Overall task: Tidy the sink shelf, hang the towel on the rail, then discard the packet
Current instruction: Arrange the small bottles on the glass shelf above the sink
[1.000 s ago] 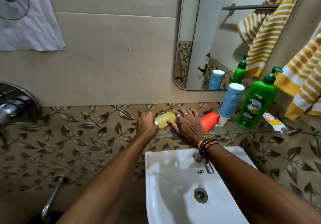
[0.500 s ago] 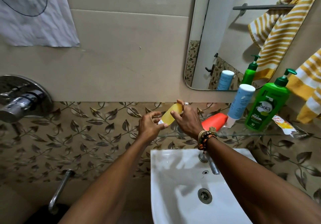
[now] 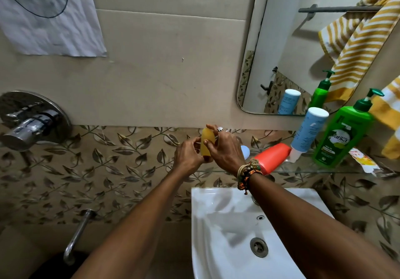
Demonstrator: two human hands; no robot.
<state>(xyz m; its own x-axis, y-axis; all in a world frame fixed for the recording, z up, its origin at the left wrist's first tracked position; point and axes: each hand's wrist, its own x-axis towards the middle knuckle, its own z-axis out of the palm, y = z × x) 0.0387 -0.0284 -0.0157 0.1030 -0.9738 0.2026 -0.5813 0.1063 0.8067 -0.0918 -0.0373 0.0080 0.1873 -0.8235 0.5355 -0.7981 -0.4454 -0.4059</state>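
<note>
A small yellow bottle point(image 3: 206, 141) stands nearly upright above the left end of the glass shelf point(image 3: 303, 171). My left hand point(image 3: 187, 156) grips its lower part and my right hand point(image 3: 225, 148) holds its upper side with curled fingers. On the shelf an orange bottle point(image 3: 272, 157) lies on its side, a blue-and-white bottle point(image 3: 308, 132) leans cap-down, and a green pump bottle point(image 3: 341, 135) stands upright. A torn packet point(image 3: 363, 162) lies at the shelf's right end. The yellow-striped towel point(image 3: 389, 122) hangs at the far right edge.
A white sink point(image 3: 216, 224) with its drain sits below the shelf. A mirror point(image 3: 303, 40) above reflects a rail and the towel. A chrome mixer valve point(image 3: 30, 122) and a spout point(image 3: 78, 235) are on the left wall. A paper sheet point(image 3: 47, 18) hangs top left.
The yellow bottle went from lying on the shelf to tilted, then nearly upright, with both hands around it. The camera view shifted a little to the left.
</note>
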